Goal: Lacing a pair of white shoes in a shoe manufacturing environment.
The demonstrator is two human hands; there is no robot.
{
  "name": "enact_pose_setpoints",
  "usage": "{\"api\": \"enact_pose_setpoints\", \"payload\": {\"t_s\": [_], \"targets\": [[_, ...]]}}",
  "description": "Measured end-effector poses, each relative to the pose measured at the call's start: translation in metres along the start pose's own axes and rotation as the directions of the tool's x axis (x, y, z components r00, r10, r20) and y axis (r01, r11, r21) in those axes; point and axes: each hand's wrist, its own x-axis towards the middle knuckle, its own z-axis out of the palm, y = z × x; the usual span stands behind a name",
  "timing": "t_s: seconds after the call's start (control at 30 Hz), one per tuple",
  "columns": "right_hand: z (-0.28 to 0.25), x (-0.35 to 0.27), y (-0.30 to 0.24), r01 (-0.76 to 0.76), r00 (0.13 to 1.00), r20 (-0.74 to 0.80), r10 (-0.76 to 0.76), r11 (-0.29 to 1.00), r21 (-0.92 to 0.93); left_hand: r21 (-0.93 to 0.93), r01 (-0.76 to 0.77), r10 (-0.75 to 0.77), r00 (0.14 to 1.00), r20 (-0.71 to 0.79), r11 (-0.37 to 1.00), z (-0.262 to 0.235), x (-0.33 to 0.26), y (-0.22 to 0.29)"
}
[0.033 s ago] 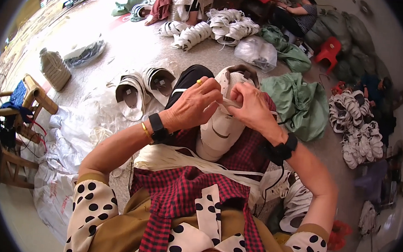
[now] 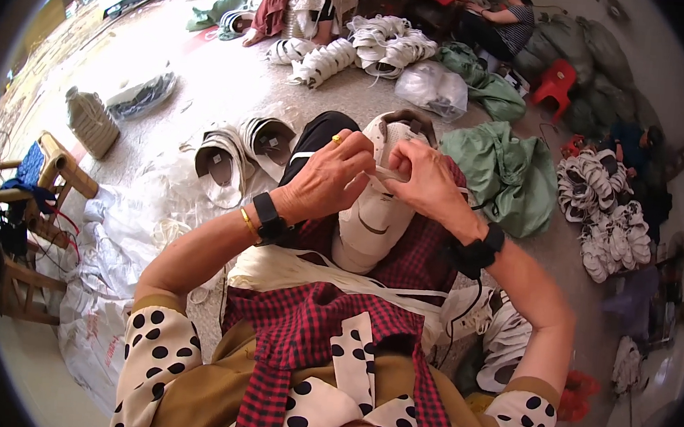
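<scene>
A white shoe (image 2: 372, 222) with a beige lining stands across my lap, its toe toward me. Above its lacing area my left hand (image 2: 327, 179) and my right hand (image 2: 429, 182) are close together, fingers pinched. A short stretch of white shoelace (image 2: 386, 174) runs between them, each hand gripping it. My fingers hide most of the eyelets. Over my checked apron (image 2: 302, 311), nearer to me, lies a bundle of loose white laces (image 2: 289, 272).
Two shoe uppers (image 2: 223, 168) sit on the floor to the left, by clear plastic sheeting (image 2: 114, 252). Green cloth (image 2: 501, 178) lies at right. Farther off are piles of shoes (image 2: 391, 45), a red stool (image 2: 557, 86) and seated people. A bamboo chair (image 2: 64, 168) stands far left.
</scene>
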Motion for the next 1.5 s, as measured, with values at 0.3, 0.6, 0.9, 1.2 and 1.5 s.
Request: {"api": "enact_pose_setpoints", "payload": {"t_s": [0.3,0.6,0.9,1.2,1.5], "targets": [[-0.013,-0.040,0.028,-0.059,0.955,-0.274,0.111,0.979,0.193,0.089,0.032,-0.031,0.999,-0.006,0.995,0.012,0.013,0.005],[0.001,-0.052,0.040,0.002,0.988,-0.151,0.022,0.988,0.152,0.409,0.274,-0.337,0.937,0.090,0.871,0.016,0.002,0.022],[-0.064,-0.074,0.076,0.011,0.936,-0.352,0.018,0.997,0.080,0.277,0.431,-0.463,0.884,0.060,0.859,0.026,-0.002,0.033],[-0.043,-0.062,0.052,-0.022,0.994,-0.107,0.038,0.989,0.149,0.271,0.194,-0.195,0.981,-0.023,0.943,-0.005,0.015,0.005],[-0.011,-0.052,0.042,0.156,0.980,-0.108,-0.169,0.981,-0.113,0.172,-0.068,0.025,0.971,0.240,0.983,-0.027,0.014,-0.034]]}}
